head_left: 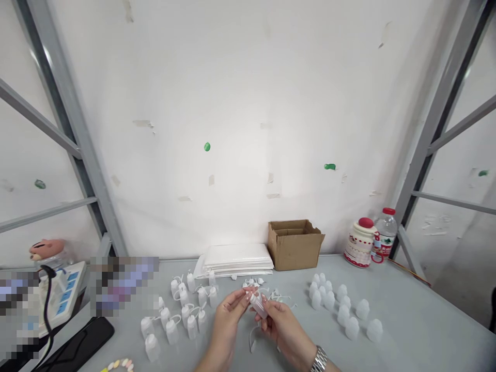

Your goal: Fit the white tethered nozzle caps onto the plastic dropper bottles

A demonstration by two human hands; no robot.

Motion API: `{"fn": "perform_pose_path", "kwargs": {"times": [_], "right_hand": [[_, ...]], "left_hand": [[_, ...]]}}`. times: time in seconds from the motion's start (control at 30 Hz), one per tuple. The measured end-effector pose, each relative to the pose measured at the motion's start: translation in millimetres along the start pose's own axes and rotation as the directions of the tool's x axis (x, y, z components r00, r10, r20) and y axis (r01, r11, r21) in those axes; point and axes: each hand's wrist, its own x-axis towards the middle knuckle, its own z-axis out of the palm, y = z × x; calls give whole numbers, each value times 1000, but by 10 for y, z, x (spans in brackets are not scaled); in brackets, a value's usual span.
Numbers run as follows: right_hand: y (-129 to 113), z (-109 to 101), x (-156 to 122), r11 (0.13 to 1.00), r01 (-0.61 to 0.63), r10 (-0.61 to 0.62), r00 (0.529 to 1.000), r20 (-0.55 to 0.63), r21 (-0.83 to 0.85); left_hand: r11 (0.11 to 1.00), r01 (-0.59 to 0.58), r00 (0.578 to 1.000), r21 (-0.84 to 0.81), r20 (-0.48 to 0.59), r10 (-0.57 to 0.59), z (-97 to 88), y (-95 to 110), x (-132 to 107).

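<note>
In the head view, my right hand [287,323] is closed around a small translucent plastic bottle [259,306], which is tilted. My left hand [231,312] pinches at the bottle's top end; the fingers hide what exactly they grip there. Just behind my hands lie small white caps [253,282] and white straps [277,295]. Another loose strap [252,341] lies between my wrists. To the left stand several small bottles [172,330] with white caps and looped straps. Several frosted, rounded translucent pieces [352,328] stand to the right.
A stack of white flat packs [236,258] and an open cardboard box [296,250] stand against the wall. At the back right are a cream jar [359,245] and a water bottle [385,232]. A black phone [79,343], power strip [70,297] and bead bracelet [121,363] lie left.
</note>
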Motion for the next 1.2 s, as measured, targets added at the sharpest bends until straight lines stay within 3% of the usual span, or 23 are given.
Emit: {"fn": "perform_pose_path", "kwargs": {"times": [0.13, 0.3, 0.5, 0.6, 0.93, 1.2], "right_hand": [[20, 8, 28, 985, 99, -111, 991, -80, -139], [4, 2, 72, 973, 130, -154, 981, -119, -193], [19, 5, 38, 986, 2, 2, 1000, 24, -168], [35, 12, 26, 987, -64, 68, 997, 27, -145], [-20, 20, 20, 968, 53, -62, 998, -31, -244], [-5, 50, -12, 972, -47, 59, 997, 46, -231]], "left_hand": [[1000, -10, 998, 14, -57, 10, -26, -22, 11], [999, -21, 996, 28, -90, 23, -78, -22, 36], [986, -80, 991, 147, -91, 94, -58, 94, 18], [988, -71, 993, 135, -81, 83, -39, 129, 14], [995, -38, 995, 94, -93, 47, -106, 20, 67], [996, -61, 997, 61, -41, 63, -62, 79, 20]]}}
